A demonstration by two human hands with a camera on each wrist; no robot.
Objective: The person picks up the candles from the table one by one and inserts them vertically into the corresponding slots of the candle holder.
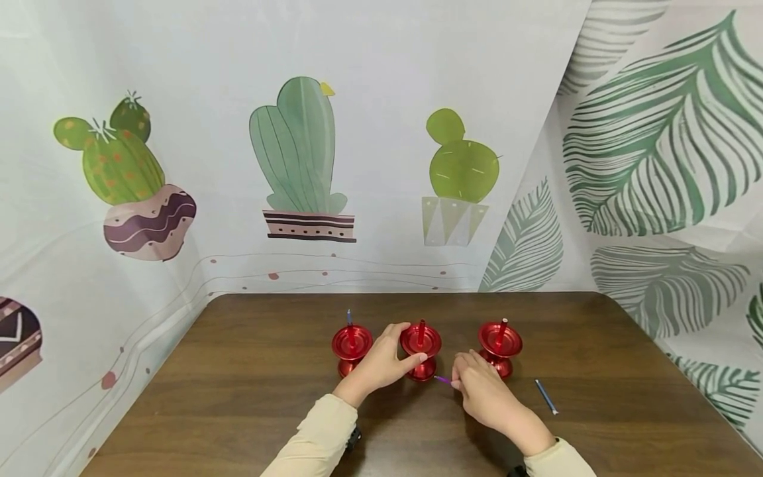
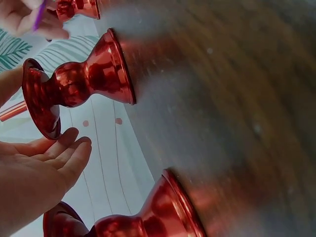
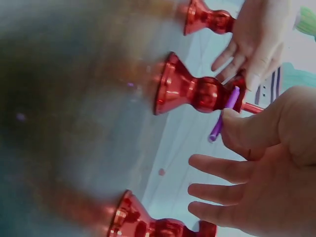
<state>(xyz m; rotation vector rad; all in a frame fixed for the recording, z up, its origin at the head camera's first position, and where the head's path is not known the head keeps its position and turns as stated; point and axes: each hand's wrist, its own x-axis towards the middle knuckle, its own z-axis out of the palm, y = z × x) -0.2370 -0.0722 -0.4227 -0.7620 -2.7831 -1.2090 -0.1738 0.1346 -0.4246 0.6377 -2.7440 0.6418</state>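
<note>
Three shiny red candle holders, each with a dished top and an upright tube, stand in a row. My left hand [image 1: 390, 361] grips the dish of the middle candle holder [image 1: 422, 339], thumb on the near side and fingers at the far left rim. Between thumb and forefinger, my right hand [image 1: 485, 391] pinches a thin purple candle [image 3: 228, 111], just right of the middle holder's base. A blue candle [image 1: 349, 317] rises above the left candle holder [image 1: 346, 346]. The right candle holder [image 1: 507, 348] stands just beyond my right hand.
Another slim blue candle [image 1: 546, 397] lies on the brown wooden table [image 1: 256, 384], right of my right hand. Behind the table hangs a pale cloth [image 1: 381, 265] printed with cacti and leaves.
</note>
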